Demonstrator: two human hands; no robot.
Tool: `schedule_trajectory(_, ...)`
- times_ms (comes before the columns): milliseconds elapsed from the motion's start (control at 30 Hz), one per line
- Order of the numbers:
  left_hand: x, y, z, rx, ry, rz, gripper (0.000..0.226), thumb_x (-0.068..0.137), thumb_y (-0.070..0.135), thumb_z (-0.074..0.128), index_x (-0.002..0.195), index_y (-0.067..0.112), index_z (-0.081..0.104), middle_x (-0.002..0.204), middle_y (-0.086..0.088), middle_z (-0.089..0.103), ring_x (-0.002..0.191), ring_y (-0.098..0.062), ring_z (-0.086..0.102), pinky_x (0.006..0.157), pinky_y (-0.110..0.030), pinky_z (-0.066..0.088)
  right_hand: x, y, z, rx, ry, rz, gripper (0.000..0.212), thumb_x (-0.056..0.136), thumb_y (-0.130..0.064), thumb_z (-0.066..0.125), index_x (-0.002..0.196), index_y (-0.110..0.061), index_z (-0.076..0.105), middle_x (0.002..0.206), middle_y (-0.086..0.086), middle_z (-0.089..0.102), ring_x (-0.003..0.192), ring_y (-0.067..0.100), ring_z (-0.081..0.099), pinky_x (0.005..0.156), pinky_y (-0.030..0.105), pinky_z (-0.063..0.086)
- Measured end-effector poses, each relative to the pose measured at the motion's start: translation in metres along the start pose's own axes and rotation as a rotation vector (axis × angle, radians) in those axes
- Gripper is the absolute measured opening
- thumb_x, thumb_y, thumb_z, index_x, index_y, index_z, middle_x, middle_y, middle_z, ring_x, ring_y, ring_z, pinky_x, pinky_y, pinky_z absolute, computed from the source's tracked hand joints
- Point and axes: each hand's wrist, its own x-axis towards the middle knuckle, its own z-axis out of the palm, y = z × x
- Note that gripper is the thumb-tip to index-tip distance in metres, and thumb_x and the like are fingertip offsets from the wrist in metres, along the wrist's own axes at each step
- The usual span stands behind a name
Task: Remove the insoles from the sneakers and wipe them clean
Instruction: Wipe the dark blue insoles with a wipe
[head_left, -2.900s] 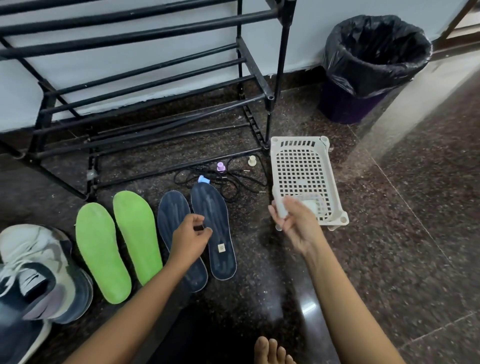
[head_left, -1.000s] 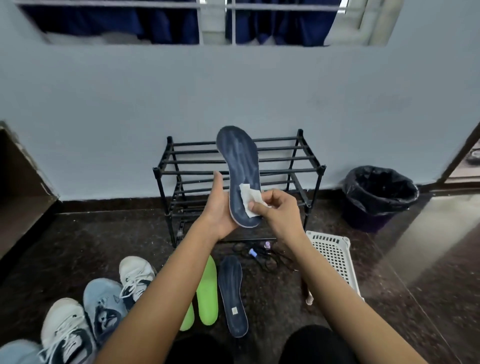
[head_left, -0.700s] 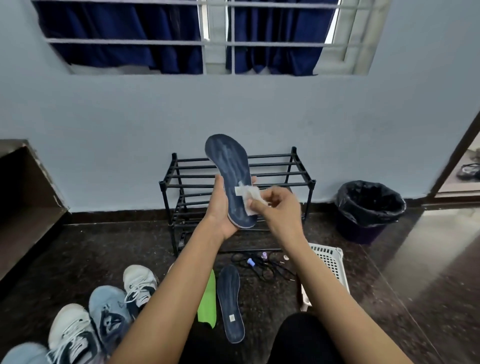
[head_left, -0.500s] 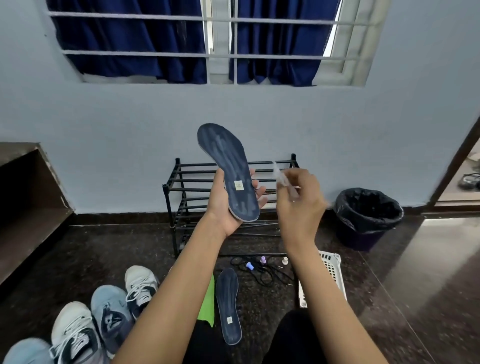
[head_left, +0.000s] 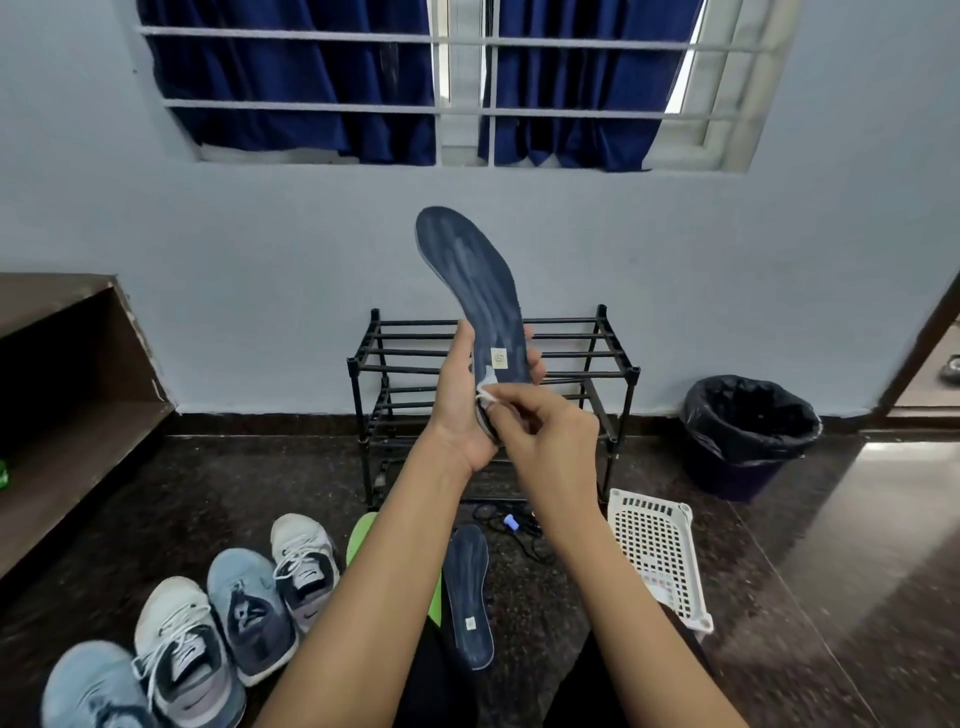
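My left hand (head_left: 460, 405) holds a dark blue insole (head_left: 475, 283) upright by its heel, toe end pointing up and left. My right hand (head_left: 550, 441) pinches a small white wipe (head_left: 485, 391) against the insole's heel, just below its small square label. A second dark blue insole (head_left: 467, 587) lies flat on the floor between my arms. A green insole (head_left: 361, 535) lies beside it, mostly hidden behind my left forearm. Several sneakers (head_left: 244, 608) stand in a row on the floor at the lower left.
A black metal shoe rack (head_left: 587, 358) stands against the wall behind my hands. A white perforated plastic basket (head_left: 657, 551) sits on the floor to the right. A black-lined bin (head_left: 748, 431) is further right. A brown wooden shelf (head_left: 67, 374) is at the left.
I lifted one blue insole off the floor and raised my view. My right hand pulled the wipe away from the insole, then brought it back down onto the heel.
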Motion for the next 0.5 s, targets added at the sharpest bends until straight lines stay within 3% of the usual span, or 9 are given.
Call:
schedule_trajectory(67,-0.001,-0.002,-0.006,-0.011,0.007,0.011,0.058,0.094,0.063,0.046,0.106,0.009,0.065,0.084,-0.007,0.062,0.075,-0.018,0.062,0.070,-0.029,0.052,-0.003,0.002,0.002,-0.019,-0.026,0.010,0.020,0.079,-0.003,0.072,0.093,-0.016,0.076,0.084,-0.005,0.072,0.078,-0.003,0.062,0.072,0.003,0.043)
schedule_trajectory(167,-0.002,-0.007,-0.025,-0.069,0.026,0.024,0.058,0.096,0.058,0.045,0.111,0.005,0.062,0.085,-0.009,0.060,0.074,-0.020,0.060,0.071,-0.033,0.051,-0.008,0.007,0.003,-0.077,-0.219,0.059,0.017,0.079,-0.003,0.071,0.091,-0.014,0.077,0.079,-0.012,0.067,0.070,-0.017,0.057,0.069,-0.001,0.039)
schedule_trajectory(233,-0.002,-0.009,-0.037,-0.088,0.046,0.021,0.058,0.095,0.059,0.045,0.110,0.006,0.062,0.086,-0.008,0.060,0.074,-0.020,0.059,0.071,-0.034,0.050,-0.010,0.010,0.007,-0.077,-0.301,0.111,0.016,0.079,-0.003,0.071,0.089,-0.013,0.077,0.080,-0.009,0.071,0.068,-0.019,0.055,0.068,-0.001,0.038)
schedule_trajectory(433,-0.002,-0.014,-0.050,-0.174,0.100,0.035,0.065,0.093,0.065,0.041,0.103,0.006,0.067,0.084,-0.007,0.060,0.074,-0.016,0.060,0.071,-0.025,0.051,-0.005,0.012,0.039,-0.016,-0.135,0.117,0.019,0.078,-0.001,0.070,0.088,-0.015,0.077,0.082,-0.006,0.073,0.071,-0.016,0.058,0.071,0.000,0.039)
schedule_trajectory(500,-0.001,-0.012,-0.056,-0.201,0.081,0.028,0.065,0.094,0.064,0.040,0.105,0.006,0.066,0.085,-0.008,0.060,0.075,-0.017,0.059,0.071,-0.026,0.052,-0.004,0.015,0.041,-0.034,-0.185,0.128,0.019,0.078,-0.001,0.070,0.088,-0.015,0.077,0.084,-0.006,0.073,0.071,-0.016,0.058,0.071,0.001,0.040)
